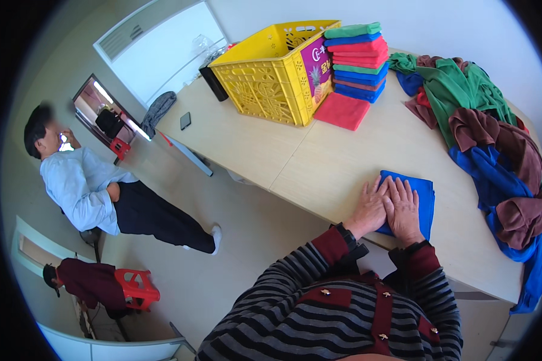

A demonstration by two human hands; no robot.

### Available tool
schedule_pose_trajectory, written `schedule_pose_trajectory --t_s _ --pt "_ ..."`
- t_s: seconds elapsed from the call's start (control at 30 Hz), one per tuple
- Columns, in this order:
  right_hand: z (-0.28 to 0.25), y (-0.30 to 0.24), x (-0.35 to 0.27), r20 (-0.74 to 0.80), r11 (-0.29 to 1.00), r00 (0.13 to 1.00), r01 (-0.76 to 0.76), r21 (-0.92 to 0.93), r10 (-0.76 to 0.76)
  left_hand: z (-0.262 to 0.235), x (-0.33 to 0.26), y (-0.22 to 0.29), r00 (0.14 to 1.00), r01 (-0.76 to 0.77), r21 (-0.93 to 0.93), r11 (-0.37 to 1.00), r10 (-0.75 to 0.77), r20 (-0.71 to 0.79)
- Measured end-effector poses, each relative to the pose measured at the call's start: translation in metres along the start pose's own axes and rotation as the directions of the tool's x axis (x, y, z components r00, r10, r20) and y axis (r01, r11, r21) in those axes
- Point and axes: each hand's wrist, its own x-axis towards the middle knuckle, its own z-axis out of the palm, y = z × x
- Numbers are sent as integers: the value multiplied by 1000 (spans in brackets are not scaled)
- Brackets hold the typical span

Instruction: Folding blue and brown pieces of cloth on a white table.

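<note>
A folded blue cloth (426, 201) lies flat near the table's front edge. My left hand (370, 207) and my right hand (403, 210) both rest flat on it, side by side and touching, fingers stretched out and pointing away from me. Neither hand grips the cloth; part of it is hidden beneath them. Beyond it, toward the back, stands a neat stack of folded cloths (358, 60) in green, blue and red. One folded red cloth (343, 111) lies in front of that stack, at its foot.
A yellow plastic crate (262, 90) stands left of the stack. Crumpled green, brown and blue cloths (464, 90) heap along the right edge, some hanging over. A phone (185, 120) lies at the table's left. One person (81, 180) stands on the left; another (90, 283) sits on a red stool (140, 287).
</note>
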Motion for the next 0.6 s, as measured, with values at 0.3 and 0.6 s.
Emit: schedule_pose_trajectory --t_s 0.3,0.6 --pt "-8 21 -12 -23 991 999 -44 -127 41 -13 2 7 998 22 5 1000 -23 56" --pt "-13 30 -20 -89 987 993 -93 -133 82 -19 1 13 999 17 12 1000 -17 36"
